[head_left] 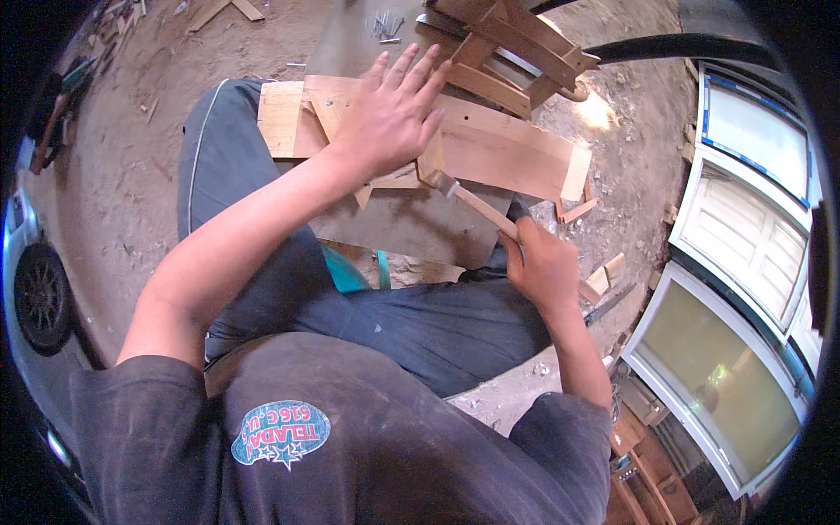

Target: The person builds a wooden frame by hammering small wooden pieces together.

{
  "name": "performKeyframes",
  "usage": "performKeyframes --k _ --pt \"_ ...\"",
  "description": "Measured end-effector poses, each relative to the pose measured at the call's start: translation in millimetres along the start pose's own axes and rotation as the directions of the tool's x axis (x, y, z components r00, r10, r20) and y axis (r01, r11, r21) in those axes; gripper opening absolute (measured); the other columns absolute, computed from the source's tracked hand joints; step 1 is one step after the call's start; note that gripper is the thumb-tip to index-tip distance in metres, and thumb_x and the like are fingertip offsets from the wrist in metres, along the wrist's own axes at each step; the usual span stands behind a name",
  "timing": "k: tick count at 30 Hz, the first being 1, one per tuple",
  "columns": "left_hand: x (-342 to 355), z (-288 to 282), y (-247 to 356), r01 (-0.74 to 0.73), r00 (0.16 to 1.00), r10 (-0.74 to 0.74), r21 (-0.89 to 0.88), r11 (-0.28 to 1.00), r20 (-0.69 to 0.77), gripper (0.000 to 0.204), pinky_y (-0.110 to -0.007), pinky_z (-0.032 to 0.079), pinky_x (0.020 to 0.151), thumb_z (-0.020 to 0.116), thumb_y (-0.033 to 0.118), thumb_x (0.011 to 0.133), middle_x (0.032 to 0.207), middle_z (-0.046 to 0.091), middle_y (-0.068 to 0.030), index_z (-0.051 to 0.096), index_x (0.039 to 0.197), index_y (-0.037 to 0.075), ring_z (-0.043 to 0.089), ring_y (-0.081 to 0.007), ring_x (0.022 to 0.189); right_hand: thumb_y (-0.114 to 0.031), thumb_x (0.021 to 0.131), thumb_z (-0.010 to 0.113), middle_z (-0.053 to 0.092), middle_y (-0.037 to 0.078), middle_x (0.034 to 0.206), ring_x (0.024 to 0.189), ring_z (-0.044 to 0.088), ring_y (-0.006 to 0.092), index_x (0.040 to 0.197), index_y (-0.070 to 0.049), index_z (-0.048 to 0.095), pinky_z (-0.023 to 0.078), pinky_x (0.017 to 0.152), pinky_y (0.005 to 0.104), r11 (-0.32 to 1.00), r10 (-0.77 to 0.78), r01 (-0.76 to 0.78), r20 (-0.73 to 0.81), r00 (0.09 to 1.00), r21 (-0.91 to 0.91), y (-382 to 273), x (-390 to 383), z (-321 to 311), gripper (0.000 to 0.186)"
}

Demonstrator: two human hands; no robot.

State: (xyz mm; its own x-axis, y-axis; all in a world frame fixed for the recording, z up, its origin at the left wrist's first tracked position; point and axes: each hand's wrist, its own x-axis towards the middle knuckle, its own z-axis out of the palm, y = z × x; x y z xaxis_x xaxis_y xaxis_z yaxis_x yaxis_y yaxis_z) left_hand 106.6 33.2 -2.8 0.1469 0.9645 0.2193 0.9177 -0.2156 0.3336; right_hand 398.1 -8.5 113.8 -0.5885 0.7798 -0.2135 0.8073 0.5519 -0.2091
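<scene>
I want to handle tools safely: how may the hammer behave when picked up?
The hammer would probably feel stiff, as its wooden handle looks straight and solid. It may tip toward its head, which looks like metal.

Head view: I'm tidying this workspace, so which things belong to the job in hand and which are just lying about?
Job in hand, it seems:
Hammer, in the right hand
Long wooden board, below the left hand
Nails, probably

Apparently just lying about:
Wood strips, upper left
Framed panels, far right
</scene>
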Motion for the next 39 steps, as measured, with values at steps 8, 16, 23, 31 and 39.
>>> performKeyframes --k 8,16,23,31,39 --pt "1 1 -1 -0.008 1.0 0.009 0.02 1.0 -0.003 0.065 -0.055 0.021 0.127 0.049 0.037 0.105 0.169 0.032 -0.0169 0.035 0.162 0.009 0.029 -0.0356 0.156 -0.018 0.092 0.071 0.065 0.018 0.074 0.065 0.066 0.0407 0.086 -0.006 0.054 0.051 0.056 0.0493 0.998 0.06 -0.06 0.033 0.998 0.015 -6 -4 0 0.022" --pt "-1 -3 3 0.004 1.0 -0.004 0.035 0.999 -0.007 0.069 -0.052 0.013 0.13 0.045 0.04 0.108 0.172 0.023 -0.0195 0.028 0.164 0.005 0.021 -0.0365 0.159 -0.027 0.102 0.068 0.066 0.012 0.071 0.054 0.063 0.0298 0.107 -0.002 0.061 0.046 0.051 0.0425 0.77 0.452 -0.379 -0.02 0.892 0.513 -27 -61 -65 0.026" --pt "-4 -20 -6 -0.09 0.975 0.058 -0.145 0.985 -0.213 0.066 -0.046 0.013 0.128 0.051 0.042 0.105 0.17 0.028 -0.0151 0.038 0.161 0.01 0.02 -0.0343 0.159 -0.023 0.108 0.058 0.052 -0.001 0.065 0.046 0.051 0.008 0.104 -0.005 0.056 0.045 0.042 0.0258 0.094 0.628 -0.543 0.374 0.682 0.834 -73 -144 -30 0.018" --pt "-108 -43 -20 -0.15 0.987 0.147 0.043 0.988 0.057 0.071 -0.052 0.012 0.127 0.058 0.051 0.1 0.17 0.028 -0.0156 0.044 0.158 0.012 0.018 -0.0374 0.159 -0.029 0.107 0.058 0.051 0.0 0.064 0.043 0.049 0.0082 0.099 -0.007 0.054 0.042 0.037 0.0271 -0.049 0.707 -0.342 0.275 0.652 0.938 -92 -179 23 0.023" --pt "-115 -66 -37 -0.29 0.916 0.283 -0.015 0.957 0.285 0.103 -0.057 0.011 0.129 0.078 0.06 0.08 0.174 0.019 -0.0139 0.036 0.163 0.014 0.01 -0.039 0.161 -0.03 0.106 0.06 0.052 0.001 0.063 0.04 0.048 0.0104 0.1 -0.009 0.054 0.042 0.034 0.0289 -0.051 0.723 -0.256 0.212 0.658 0.965 -88 -176 30 0.023"
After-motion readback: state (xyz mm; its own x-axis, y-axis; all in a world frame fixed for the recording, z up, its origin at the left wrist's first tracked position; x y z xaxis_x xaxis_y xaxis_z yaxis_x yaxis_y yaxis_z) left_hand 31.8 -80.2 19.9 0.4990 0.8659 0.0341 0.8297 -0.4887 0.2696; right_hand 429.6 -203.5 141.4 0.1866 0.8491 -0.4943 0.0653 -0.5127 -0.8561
